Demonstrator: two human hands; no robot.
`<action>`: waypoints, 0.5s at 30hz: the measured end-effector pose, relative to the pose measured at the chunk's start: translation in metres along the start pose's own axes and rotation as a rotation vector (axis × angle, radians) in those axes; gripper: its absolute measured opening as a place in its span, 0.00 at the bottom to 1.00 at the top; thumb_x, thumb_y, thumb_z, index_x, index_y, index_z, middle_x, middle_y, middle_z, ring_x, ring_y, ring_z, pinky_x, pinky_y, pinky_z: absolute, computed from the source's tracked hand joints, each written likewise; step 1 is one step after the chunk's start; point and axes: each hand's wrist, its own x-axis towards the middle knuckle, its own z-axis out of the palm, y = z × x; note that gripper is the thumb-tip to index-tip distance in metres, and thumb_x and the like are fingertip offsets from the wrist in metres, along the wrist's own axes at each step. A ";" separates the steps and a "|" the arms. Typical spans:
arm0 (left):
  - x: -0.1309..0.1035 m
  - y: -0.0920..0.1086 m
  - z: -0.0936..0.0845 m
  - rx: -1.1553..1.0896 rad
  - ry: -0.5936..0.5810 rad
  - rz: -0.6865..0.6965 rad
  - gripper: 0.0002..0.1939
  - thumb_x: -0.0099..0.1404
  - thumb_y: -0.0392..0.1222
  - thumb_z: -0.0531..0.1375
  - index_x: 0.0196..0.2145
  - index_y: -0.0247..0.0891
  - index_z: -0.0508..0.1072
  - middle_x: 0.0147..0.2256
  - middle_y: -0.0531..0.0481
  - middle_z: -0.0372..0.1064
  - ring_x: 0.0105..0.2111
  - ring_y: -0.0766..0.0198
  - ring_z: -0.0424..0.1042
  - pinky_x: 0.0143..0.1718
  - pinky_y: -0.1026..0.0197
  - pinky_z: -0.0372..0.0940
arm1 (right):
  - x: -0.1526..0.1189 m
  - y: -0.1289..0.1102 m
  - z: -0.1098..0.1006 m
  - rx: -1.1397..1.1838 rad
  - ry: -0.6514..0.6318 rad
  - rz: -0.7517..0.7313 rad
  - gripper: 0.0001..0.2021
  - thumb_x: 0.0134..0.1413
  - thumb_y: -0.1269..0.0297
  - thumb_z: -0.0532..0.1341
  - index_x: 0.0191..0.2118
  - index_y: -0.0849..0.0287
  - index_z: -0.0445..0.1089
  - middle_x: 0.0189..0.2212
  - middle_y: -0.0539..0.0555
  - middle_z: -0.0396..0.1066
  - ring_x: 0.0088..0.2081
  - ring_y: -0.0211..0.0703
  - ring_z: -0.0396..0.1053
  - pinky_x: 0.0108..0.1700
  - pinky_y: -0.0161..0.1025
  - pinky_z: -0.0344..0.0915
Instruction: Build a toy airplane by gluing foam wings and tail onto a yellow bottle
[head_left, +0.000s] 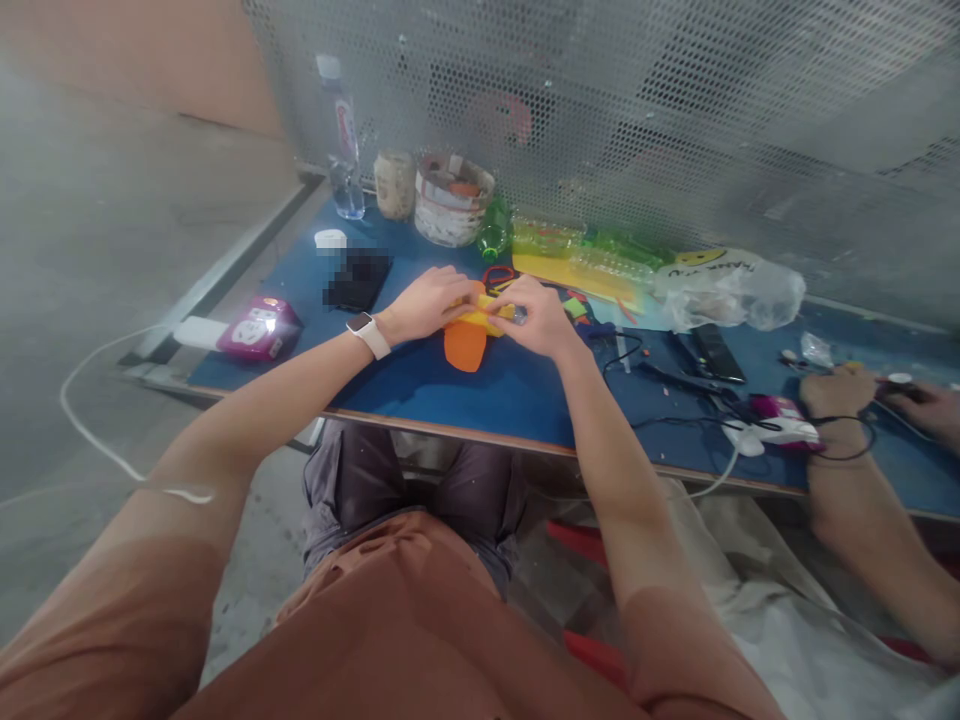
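Both hands meet over the blue table (375, 385), at an orange and yellow cutout (465, 346) that looks like paper or thin foam. My left hand (431, 303), with a watch (367, 335) on its wrist, pinches the cutout's left side near the top. From the right, the fingers of my right hand (538, 316) close on the yellow part (487, 318). A rounded orange flap hangs toward me below the fingers. Just behind the hands lies a red-handled pair of scissors (499, 274), partly hidden. Small coloured scraps (576, 307) lie right of my right hand.
A water bottle (343, 140), jar (394, 185) and wrapped tub (452, 205) stand at the back left. A phone (360, 280) and a purple glue gun (259, 328) lie left. Green bottles (630, 250), a plastic bag (739, 285) and cables are right. A co-worker's hand (838, 392) rests far right.
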 end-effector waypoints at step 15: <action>-0.005 0.003 0.002 0.001 -0.038 0.057 0.20 0.86 0.40 0.58 0.63 0.43 0.88 0.66 0.34 0.85 0.68 0.36 0.80 0.72 0.32 0.75 | -0.023 0.014 -0.007 -0.039 -0.059 -0.039 0.12 0.72 0.45 0.80 0.38 0.44 0.90 0.41 0.56 0.91 0.45 0.66 0.82 0.57 0.69 0.81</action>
